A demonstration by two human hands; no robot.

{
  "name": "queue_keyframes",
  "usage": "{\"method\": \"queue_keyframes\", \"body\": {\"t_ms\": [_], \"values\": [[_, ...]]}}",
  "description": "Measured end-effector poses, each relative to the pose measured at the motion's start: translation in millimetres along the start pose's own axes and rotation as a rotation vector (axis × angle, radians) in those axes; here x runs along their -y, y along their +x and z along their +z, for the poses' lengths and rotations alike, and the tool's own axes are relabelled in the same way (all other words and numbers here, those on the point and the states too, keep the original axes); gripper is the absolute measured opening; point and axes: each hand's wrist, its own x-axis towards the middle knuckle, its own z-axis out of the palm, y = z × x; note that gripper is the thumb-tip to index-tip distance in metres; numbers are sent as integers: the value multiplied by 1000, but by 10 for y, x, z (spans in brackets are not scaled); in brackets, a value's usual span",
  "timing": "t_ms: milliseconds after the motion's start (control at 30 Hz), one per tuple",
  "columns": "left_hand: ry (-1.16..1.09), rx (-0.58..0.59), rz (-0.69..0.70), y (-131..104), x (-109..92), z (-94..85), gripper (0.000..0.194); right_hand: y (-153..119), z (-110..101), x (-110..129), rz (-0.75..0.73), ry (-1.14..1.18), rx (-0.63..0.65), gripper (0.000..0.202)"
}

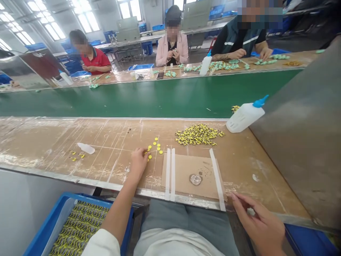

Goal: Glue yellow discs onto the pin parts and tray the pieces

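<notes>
Left hand (138, 163) is by seven-plus yellow discs (158, 145), right hand (262, 223) apart, both grips unclear.

Bright daylight from windows (86, 19) far beyond left fingers (142, 153); panes blown out. Glare streaks on plastic-covered worktop (53, 142) left of those fingers, soft sheen on green belt (160, 96) past them. Grey panel (298, 142) beyond right fingers (241, 204) duller. Shadows faint. Wide-angle distortion toward edges; background soft, heads (173, 13) pixelated.
</notes>
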Motion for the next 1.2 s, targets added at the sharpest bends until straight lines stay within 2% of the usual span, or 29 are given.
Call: {"method": "queue_keyframes", "body": {"t_ms": [67, 200, 333, 433, 533, 633, 800, 900, 967, 1033, 1100, 1200], "values": [[-2, 12, -38, 8, -21, -31, 15, 135, 35, -111, 94, -24, 11, 29], [-24, 45, -116, 59, -46, -104, 20, 677, 331, -325, 258, 81, 210, 41], [-40, 37, -205, 138, -50, -125, 28, 1282, 797, -556, 287, 48, 244, 38], [-75, 29, -249, 191, -23, -113, 36, 1534, 1057, -669, 265, 32, 254, 32], [-134, 37, -276, 233, 10, -100, 40, 1575, 1164, -722, 232, 27, 261, 25], [-202, 49, -293, 265, 1, -99, 44, 1508, 1166, -769, 220, 45, 271, 25], [-347, 87, -280, 289, -122, -165, 49, 1447, 1150, -920, 250, 108, 284, 40], [-418, 102, -236, 91, -304, -294, 46, 1461, 1157, -1001, 252, 147, 310, 43], [-450, 149, -184, -239, -494, -391, 38, 1467, 1151, -1025, 259, 170, 324, 43], [-485, 306, -102, -705, -704, -459, 25, 1467, 1139, -1025, 270, 182, 321, 44], [-579, 638, -32, -1214, -887, -473, 12, 1462, 1126, -1008, 272, 181, 304, 45], [-749, 1184, 105, -1825, -1033, -394, 18, 1447, 1106, -962, 265, 175, 282, 42]]}}
